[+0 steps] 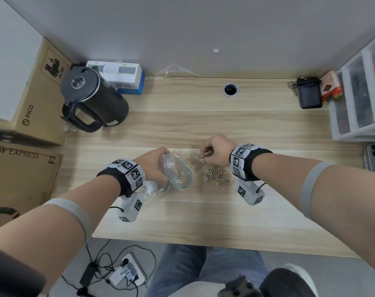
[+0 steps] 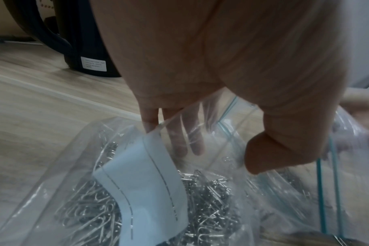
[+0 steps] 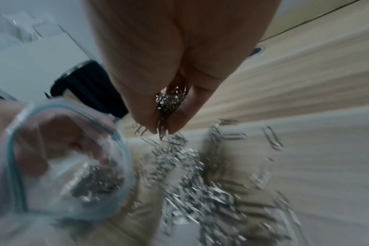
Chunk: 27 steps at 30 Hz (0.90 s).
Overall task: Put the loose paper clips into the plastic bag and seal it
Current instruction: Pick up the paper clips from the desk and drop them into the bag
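Zip bag (image 1: 178,171) mouth held open by left hand (image 1: 153,166); clip bunch (image 1: 205,154) pinched in right hand (image 1: 217,153), at 2 o'clock of mouth. Release advised directly above opening; loose pile (image 1: 216,175) remains on desk (image 1: 203,217).

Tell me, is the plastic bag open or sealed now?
Open. The left hand holds the plastic bag with its blue-edged mouth spread wide.

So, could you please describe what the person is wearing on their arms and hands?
Both hands are bare. The left hand and right hand each have a black wrist strap ringed with white blocks printed with black square markers. A white camera unit hangs under each wrist, also marked, trailing a thin black cable. A grey band circles each forearm.
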Available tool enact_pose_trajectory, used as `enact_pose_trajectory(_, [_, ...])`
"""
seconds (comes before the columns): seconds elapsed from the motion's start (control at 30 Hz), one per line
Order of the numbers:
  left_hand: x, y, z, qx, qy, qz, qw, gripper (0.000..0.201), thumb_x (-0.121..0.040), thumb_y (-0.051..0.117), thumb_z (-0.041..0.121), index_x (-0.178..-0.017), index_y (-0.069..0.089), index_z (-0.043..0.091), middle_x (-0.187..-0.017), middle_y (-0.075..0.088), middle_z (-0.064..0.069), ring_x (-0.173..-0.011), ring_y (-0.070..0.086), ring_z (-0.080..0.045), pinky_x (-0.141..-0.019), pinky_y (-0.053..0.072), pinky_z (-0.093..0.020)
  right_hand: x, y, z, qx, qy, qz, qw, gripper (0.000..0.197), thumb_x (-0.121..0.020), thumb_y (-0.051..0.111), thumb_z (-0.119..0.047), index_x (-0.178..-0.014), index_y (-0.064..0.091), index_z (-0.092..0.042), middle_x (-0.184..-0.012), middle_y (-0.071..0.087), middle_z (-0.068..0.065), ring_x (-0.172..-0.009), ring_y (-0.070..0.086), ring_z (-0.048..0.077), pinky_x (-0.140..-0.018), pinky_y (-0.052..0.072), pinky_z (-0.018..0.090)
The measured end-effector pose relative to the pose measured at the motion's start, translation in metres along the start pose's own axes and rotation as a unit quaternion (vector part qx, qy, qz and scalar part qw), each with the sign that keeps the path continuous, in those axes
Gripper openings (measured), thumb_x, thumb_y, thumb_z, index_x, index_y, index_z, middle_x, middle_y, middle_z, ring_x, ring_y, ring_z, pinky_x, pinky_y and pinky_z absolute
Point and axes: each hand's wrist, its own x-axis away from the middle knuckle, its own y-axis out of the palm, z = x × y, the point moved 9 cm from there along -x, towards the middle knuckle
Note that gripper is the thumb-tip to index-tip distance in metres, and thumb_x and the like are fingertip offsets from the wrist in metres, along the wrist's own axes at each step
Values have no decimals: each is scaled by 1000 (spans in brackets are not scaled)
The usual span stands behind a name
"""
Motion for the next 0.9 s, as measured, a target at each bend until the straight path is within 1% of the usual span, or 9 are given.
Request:
enact_pose_trajectory(0.07, [-6, 3, -8, -2, 2, -5, 1000, 86, -44, 78, 34, -122, 43, 38, -98, 70, -8, -87, 71, -33, -75, 61, -55, 0, 0, -16, -14, -18, -17, 1000, 20, -78, 74, -15, -97, 76, -19, -88, 66, -8, -82, 62, 11, -77, 48, 19])
enact_pose_trajectory(0.17, [-8, 3, -9, -8, 9, -3, 1000, 89, -44, 80, 34, -124, 41, 39, -99, 69, -10, -87, 71, -34, -74, 60, -56, -1, 15, -40, -24, -44, -48, 998, 19, -76, 76, -15, -94, 77, -19, -91, 72, -7, -83, 66, 11, -78, 51, 22])
enact_pose_trajectory(0.27, [3, 0, 3, -24, 19, 4, 1000, 96, -42, 76, 39, -132, 41, 31, -100, 68, -7, -86, 70, -29, -74, 61, -49, -2, 34, -59, -56, -49, -42, 996, 18, -76, 76, -15, -93, 76, -19, -85, 69, -10, -77, 61, 8, -71, 46, 17])
enact_pose_trajectory(0.37, [6, 2, 6, -21, 29, 5, 999, 83, -52, 81, 26, -127, 46, 26, -98, 68, -5, -83, 68, -21, -72, 60, -38, -2, 53, -75, -120, -54, -22, 991, 12, -77, 76, -16, -87, 74, -22, -80, 65, -12, -75, 60, 7, -68, 42, 15])
enact_pose_trajectory(0.47, [7, 3, 3, -5, 27, 11, 1000, 72, -54, 82, 19, -119, 50, 27, -97, 69, 0, -83, 68, -17, -71, 58, -31, -3, 72, -81, -124, -38, -34, 991, 5, -79, 68, -18, -83, 71, -19, -85, 71, -1, -81, 67, 18, -74, 55, 29])
enact_pose_trajectory(0.53, [10, 4, 2, 6, 22, 14, 1000, 73, -50, 80, 24, -118, 52, 26, -97, 69, -1, -86, 70, -21, -75, 61, -36, -2, 75, -78, -106, -28, -45, 993, 12, -81, 64, -16, -88, 75, -15, -89, 74, 4, -86, 69, 23, -79, 57, 34])
enact_pose_trajectory(0.67, [7, 7, -2, -5, 22, 17, 1000, 81, -45, 79, 33, -121, 51, 27, -99, 69, -5, -89, 71, -27, -75, 62, -47, 0, 62, -65, -125, -15, -40, 991, 23, -82, 63, -7, -97, 76, -19, -99, 74, -2, -92, 68, 16, -89, 54, 26])
enact_pose_trajectory(0.8, [6, 6, -2, -41, 20, 18, 999, 91, -42, 76, 40, -129, 47, 31, -103, 66, 0, -87, 68, -21, -74, 62, -45, 10, 27, -36, -130, 31, 12, 991, 14, -84, 64, -9, -92, 74, -15, -81, 66, -8, -82, 66, 14, -79, 55, 26])
enact_pose_trajectory(0.9, [7, 4, 1, -64, 15, 10, 998, 99, -39, 73, 42, -133, 45, 30, -105, 64, 1, -87, 67, -19, -74, 63, -42, 23, -4, 9, -14, 100, 29, 994, 16, -87, 57, -13, -94, 71, -14, -90, 68, 0, -87, 65, 19, -79, 55, 31])
